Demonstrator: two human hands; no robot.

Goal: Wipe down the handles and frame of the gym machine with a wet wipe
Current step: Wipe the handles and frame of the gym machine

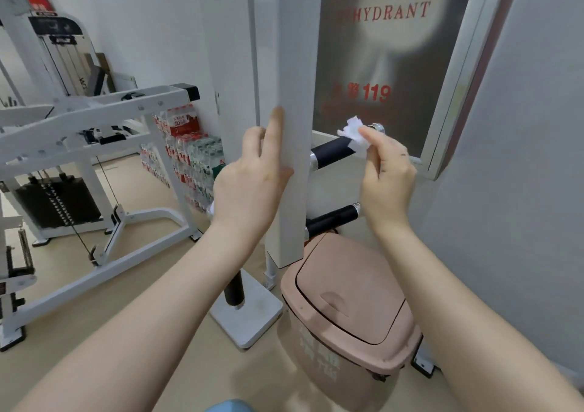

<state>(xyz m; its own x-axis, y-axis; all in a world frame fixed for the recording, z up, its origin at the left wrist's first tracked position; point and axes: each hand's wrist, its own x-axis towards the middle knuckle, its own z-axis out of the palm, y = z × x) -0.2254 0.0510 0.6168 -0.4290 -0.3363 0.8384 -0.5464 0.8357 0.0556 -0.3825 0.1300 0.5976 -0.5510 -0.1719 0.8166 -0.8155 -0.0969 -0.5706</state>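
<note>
Wet wipe (353, 131), white and crumpled, sits pinched between thumb and fingertips of our right hand (388, 171), pressed onto the upper black handle (331, 150) near its chrome end cap. Below that pinch a second black handle (335, 219) juts from the same white upright post (292, 127). Our left hand (252, 184) lies open and spread against the post, left of the wipe. A pink lidded bin (347, 310) stands beneath both hands.

Two hands (252, 187), one wet wipe (352, 130), three black handles (331, 151), one pink bin (347, 310).
</note>
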